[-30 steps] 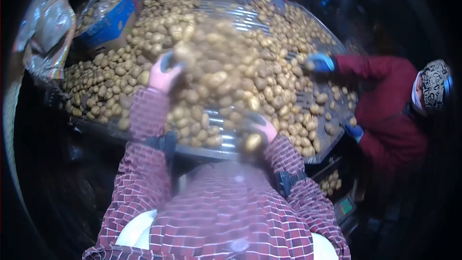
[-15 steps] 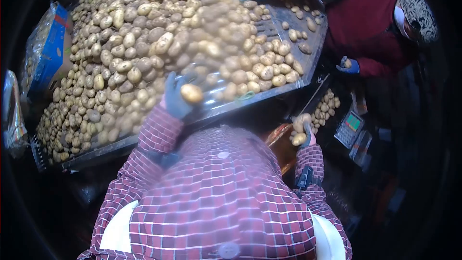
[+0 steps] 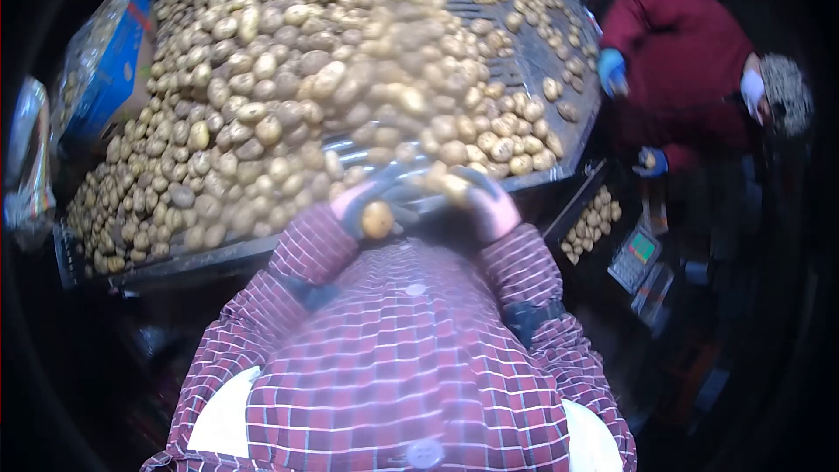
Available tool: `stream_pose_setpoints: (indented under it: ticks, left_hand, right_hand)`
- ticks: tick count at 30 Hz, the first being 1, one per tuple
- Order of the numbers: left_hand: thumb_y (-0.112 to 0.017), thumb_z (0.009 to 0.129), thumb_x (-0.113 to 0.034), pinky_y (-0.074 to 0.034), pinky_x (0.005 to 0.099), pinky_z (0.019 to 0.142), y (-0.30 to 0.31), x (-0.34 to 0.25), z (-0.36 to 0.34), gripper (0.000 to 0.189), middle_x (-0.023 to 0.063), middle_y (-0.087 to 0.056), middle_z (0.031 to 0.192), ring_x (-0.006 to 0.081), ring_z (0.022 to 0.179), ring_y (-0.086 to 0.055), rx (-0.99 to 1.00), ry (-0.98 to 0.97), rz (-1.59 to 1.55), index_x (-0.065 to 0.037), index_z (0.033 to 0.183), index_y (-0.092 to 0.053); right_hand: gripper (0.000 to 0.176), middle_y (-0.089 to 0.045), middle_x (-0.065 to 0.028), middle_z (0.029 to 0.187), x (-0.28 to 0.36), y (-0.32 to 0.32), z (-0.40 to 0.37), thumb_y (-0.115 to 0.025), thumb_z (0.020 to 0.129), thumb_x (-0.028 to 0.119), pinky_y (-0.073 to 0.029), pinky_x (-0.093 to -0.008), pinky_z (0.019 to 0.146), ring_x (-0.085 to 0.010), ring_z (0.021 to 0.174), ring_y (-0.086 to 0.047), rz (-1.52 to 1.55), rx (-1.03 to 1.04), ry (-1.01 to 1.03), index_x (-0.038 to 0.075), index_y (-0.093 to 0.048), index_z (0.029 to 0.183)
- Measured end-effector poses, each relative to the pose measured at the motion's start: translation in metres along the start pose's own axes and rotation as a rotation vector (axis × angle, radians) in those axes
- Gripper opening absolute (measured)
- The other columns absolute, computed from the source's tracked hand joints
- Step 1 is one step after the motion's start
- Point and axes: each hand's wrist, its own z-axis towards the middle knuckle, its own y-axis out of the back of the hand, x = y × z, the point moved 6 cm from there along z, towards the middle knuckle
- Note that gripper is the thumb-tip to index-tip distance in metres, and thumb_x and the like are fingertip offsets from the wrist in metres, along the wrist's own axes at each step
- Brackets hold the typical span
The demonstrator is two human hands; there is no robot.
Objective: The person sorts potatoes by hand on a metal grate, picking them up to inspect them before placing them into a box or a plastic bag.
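Observation:
My left hand (image 3: 357, 206), in a dark grey glove, is closed around a pale yellow potato (image 3: 377, 220) close to the front of my shirt. To its right, my right hand (image 3: 479, 192), gloved and blurred, has its fingers around a potato (image 3: 453, 190) at the front edge of the sorting table. Beyond both hands lies a large heap of potatoes (image 3: 280, 114), some clean and some muddy, spread over the slatted table (image 3: 516, 61). Part of the heap is smeared in this view.
At the right a person (image 3: 682, 61) in a dark red top wears blue gloves and holds a potato. Below them stand a crate of potatoes (image 3: 594, 223) and a scale with a green display (image 3: 636, 255). A blue cardboard box (image 3: 118, 61) sits at the left end.
My right hand has swung from the potato crate to the table's front edge, potato in hand. My left hand has drawn closer to me. The person's blue-gloved hand has pulled back from the heap.

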Motion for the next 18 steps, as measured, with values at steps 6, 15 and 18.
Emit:
stream_pose_setpoints:
  ticks: [6, 15, 18]
  left_hand:
    - [-0.059, 0.092, -0.027, -0.051, 0.0459, 0.093, 0.084, 0.021, -0.076, 0.058, 0.0158, -0.054, 0.13, 0.0276, 0.113, -0.058, -0.102, -0.291, -0.595, -0.002, 0.14, -0.039]
    - [-0.067, 0.086, -0.029, -0.052, 0.0513, 0.085, 0.142, 0.179, -0.352, 0.044, 0.0132, -0.057, 0.126, 0.0335, 0.108, -0.059, -1.078, -1.374, -1.053, -0.014, 0.126, -0.055]
    - [-0.063, 0.088, -0.028, -0.05, 0.0508, 0.089, 0.126, 0.269, -0.427, 0.044, 0.0141, -0.056, 0.128, 0.0343, 0.11, -0.058, -1.433, -1.428, -1.161, -0.013, 0.128, -0.052]
  right_hand:
    - [0.048, -0.058, -0.0191, 0.128, 0.077, -0.141, 0.02, -0.057, 0.09, 0.019, -0.046, -0.0361, 0.097, -0.0269, 0.111, -0.06, -0.59, 0.562, 0.495, 0.0, -0.051, 0.134]
    - [0.028, -0.067, -0.0093, 0.107, -0.058, -0.101, 0.093, -0.057, 0.092, 0.015, -0.048, -0.0298, 0.089, -0.0177, 0.099, -0.062, -0.706, 0.502, -0.044, -0.002, -0.065, 0.112]
    - [0.028, -0.067, -0.0098, 0.107, -0.093, -0.073, 0.123, -0.058, 0.09, 0.013, -0.048, -0.0295, 0.089, -0.0167, 0.099, -0.061, -0.484, 0.535, -0.177, -0.004, -0.065, 0.112]
